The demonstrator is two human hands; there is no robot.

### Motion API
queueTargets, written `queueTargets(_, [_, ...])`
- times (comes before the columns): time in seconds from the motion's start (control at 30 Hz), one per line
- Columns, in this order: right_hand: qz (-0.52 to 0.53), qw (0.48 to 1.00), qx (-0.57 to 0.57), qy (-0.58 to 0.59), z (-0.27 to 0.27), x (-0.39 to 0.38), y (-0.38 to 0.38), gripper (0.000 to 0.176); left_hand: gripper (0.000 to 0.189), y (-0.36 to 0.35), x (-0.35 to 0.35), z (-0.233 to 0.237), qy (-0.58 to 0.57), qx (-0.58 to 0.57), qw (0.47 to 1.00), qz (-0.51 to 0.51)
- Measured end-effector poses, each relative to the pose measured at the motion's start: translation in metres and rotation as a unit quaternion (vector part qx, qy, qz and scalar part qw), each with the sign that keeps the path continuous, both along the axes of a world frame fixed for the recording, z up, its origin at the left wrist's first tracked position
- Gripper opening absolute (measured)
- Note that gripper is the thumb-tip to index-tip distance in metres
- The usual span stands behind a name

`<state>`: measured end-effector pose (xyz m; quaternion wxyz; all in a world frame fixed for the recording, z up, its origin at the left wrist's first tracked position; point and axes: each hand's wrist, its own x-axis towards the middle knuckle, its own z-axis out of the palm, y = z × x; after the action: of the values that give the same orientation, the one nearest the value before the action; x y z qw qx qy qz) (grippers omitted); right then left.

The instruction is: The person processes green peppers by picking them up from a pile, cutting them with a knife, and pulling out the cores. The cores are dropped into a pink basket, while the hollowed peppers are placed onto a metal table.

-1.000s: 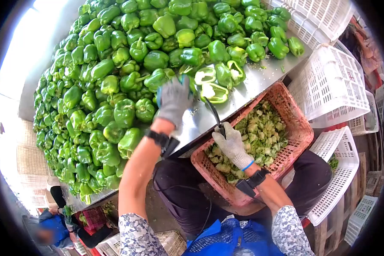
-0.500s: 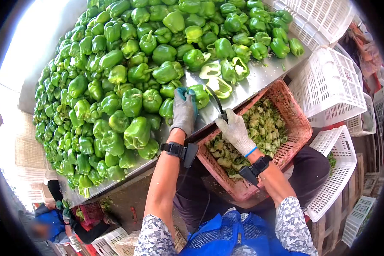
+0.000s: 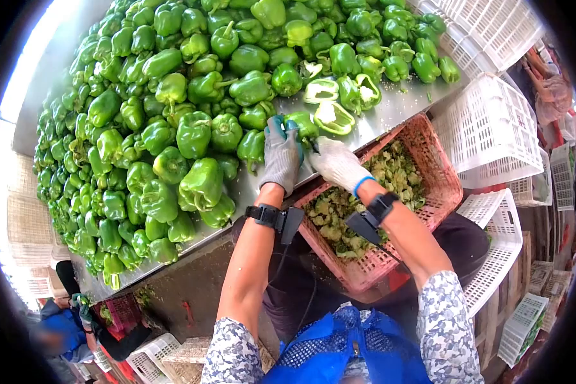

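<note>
My left hand (image 3: 283,152), in a grey glove with teal fingers, is closed against a green bell pepper (image 3: 304,125) at the table's near edge. My right hand (image 3: 336,163), in a white glove, is closed close beside it. It grips a knife (image 3: 314,146), of which only a dark bit shows at the pepper's lower end; the blade is mostly hidden. Just beyond lie cut pepper halves (image 3: 334,118), pale inside. A large heap of whole green peppers (image 3: 173,128) covers the metal table (image 3: 390,115).
A pink crate (image 3: 447,192) holding pepper cores and trimmings (image 3: 333,224) stands below the table edge, by my legs. White plastic crates (image 3: 493,128) are stacked at the right. At lower left, another person (image 3: 70,329) in blue works by the table.
My right hand has moved left and inward to the pepper by my left hand, and the curved dark knife blade seen before is now mostly hidden. The view has shifted slightly.
</note>
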<state>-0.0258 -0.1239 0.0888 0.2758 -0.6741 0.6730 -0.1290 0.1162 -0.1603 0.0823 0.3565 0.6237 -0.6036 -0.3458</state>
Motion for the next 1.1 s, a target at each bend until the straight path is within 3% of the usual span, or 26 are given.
queueTargets(0.03, [0.028,0.997,-0.058,0.031,-0.006,0.004,-0.001,0.042,0.037,-0.003,0.002,-0.004,0.002,-0.026,1.0,-0.005])
queueTargets(0.1, [-0.005,0.998,0.038,0.04,0.004,0.007,0.007,0.042,0.038,0.0,0.005,-0.013,0.005,-0.07,0.997,-0.014])
queueTargets(0.17, [-0.044,0.993,0.104,0.026,0.012,0.002,0.02,0.038,0.037,0.002,-0.001,-0.01,0.034,-0.019,0.999,-0.012])
queueTargets(0.23, [-0.023,0.985,0.128,0.114,0.004,-0.018,0.051,0.038,0.037,0.004,-0.002,-0.013,0.007,-0.001,1.0,-0.011])
queueTargets(0.3, [-0.029,0.991,0.074,0.109,-0.012,-0.032,0.074,0.036,0.037,0.002,-0.005,-0.015,0.025,-0.006,0.999,-0.018])
queueTargets(0.33, [-0.017,0.995,-0.033,0.094,-0.023,-0.037,0.078,0.027,0.038,0.002,-0.009,-0.016,0.035,-0.008,0.999,-0.023])
queueTargets(0.37, [-0.077,0.992,0.064,-0.079,-0.031,-0.048,0.078,0.024,0.038,-0.001,-0.012,-0.016,0.047,0.013,0.999,-0.016])
queueTargets(0.4, [-0.129,0.947,0.158,-0.25,-0.022,-0.052,0.074,0.021,0.039,-0.004,-0.015,-0.017,0.058,0.033,0.998,-0.007])
queueTargets(0.43, [-0.171,0.861,0.249,-0.409,-0.016,-0.055,0.072,0.018,0.039,-0.006,-0.017,-0.022,0.07,0.053,0.996,0.006])
queueTargets(0.47, [-0.203,0.811,0.251,-0.488,-0.017,-0.056,0.08,0.016,0.046,-0.007,-0.017,-0.03,0.093,0.029,0.995,-0.003])
queueTargets(0.5, [-0.201,0.831,0.223,-0.468,-0.023,-0.058,0.081,0.017,0.053,-0.008,-0.017,-0.038,0.117,0.005,0.993,-0.014])
queueTargets(0.53, [-0.209,0.842,0.209,-0.451,-0.018,-0.053,0.087,0.016,0.057,-0.004,-0.013,-0.031,0.041,-0.015,0.999,-0.015])
queueTargets(0.57, [-0.21,0.844,0.217,-0.443,-0.015,-0.053,0.092,0.016,0.044,-0.001,-0.017,-0.037,-0.032,-0.076,0.996,0.035])
queueTargets(0.63, [-0.223,0.866,0.191,-0.406,-0.015,-0.046,0.102,0.016,0.052,0.015,-0.015,-0.016,-0.017,-0.036,0.999,0.035])
queueTargets(0.7, [-0.238,0.857,0.144,-0.434,-0.021,-0.037,0.114,0.017,0.055,0.029,-0.003,-0.011,-0.041,-0.07,0.997,0.004])
queueTargets(0.77, [-0.231,0.871,0.092,-0.425,-0.035,-0.03,0.125,0.018,0.053,0.057,0.016,0.036,-0.136,-0.034,0.99,-0.008])
queueTargets(0.8, [-0.233,0.874,0.067,-0.421,-0.03,-0.018,0.131,0.018,0.05,0.064,0.033,0.042,-0.167,-0.092,0.981,-0.028])
queueTargets(0.83, [-0.241,0.877,0.041,-0.414,-0.022,-0.008,0.138,0.019,0.046,0.071,0.052,0.046,-0.262,-0.245,0.933,-0.013])
queueTargets(0.87, [-0.238,0.886,0.051,-0.393,-0.006,0.001,0.143,0.022,0.038,0.081,0.064,0.062,-0.313,-0.231,0.921,0.025])
queueTargets(0.9, [-0.204,0.929,-0.005,-0.307,-0.029,0.005,0.145,0.025,0.044,0.086,0.081,0.072,-0.392,-0.271,0.877,0.067])
queueTargets(0.93, [-0.175,0.935,-0.014,-0.309,-0.034,0.009,0.145,0.026,0.053,0.085,0.098,0.069,-0.476,-0.283,0.824,0.117])
queueTargets(1.0, [-0.139,0.944,-0.003,-0.298,-0.025,0.017,0.141,0.027,0.069,0.081,0.118,0.077,-0.55,-0.059,0.824,0.126])
queueTargets(1.03, [-0.131,0.949,0.014,-0.286,-0.017,0.017,0.133,0.028,0.077,0.075,0.131,0.077,-0.53,0.019,0.844,0.087])
queueTargets(1.1, [-0.074,0.969,-0.04,-0.232,-0.038,0.015,0.114,0.031,0.079,0.067,0.143,0.071,-0.507,-0.019,0.858,0.083])
